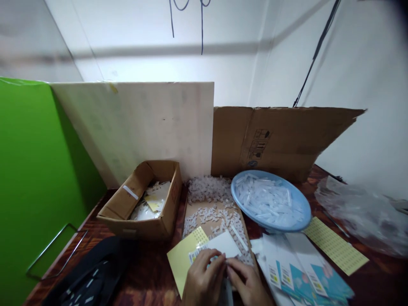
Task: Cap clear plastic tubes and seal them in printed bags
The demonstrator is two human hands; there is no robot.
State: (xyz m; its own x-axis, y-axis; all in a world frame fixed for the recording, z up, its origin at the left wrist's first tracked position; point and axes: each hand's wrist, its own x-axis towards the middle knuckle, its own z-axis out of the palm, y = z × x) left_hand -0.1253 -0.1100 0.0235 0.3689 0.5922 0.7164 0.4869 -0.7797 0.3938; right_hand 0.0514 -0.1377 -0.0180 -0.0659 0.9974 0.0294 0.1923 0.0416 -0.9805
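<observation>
My left hand (202, 278) and my right hand (247, 282) meet at the bottom centre, fingertips pinched together on a small pale item I cannot make out clearly. Under them lies a yellow label sheet (181, 255) and a white card (225, 244). Just beyond is a flat cardboard piece (191, 210) strewn with several small white plastic parts (212, 204). To the right, a blue plastic basin (301, 202) holds several clear little bags.
An open brown carton (127, 199) with paper scraps stands at left. Printed packaging cards (299, 272) and another yellow label sheet (334, 245) lie at right, beside crumpled clear plastic (363, 214). Upright boards and a cardboard panel (280, 140) wall the back; a green panel (38, 170) is at left.
</observation>
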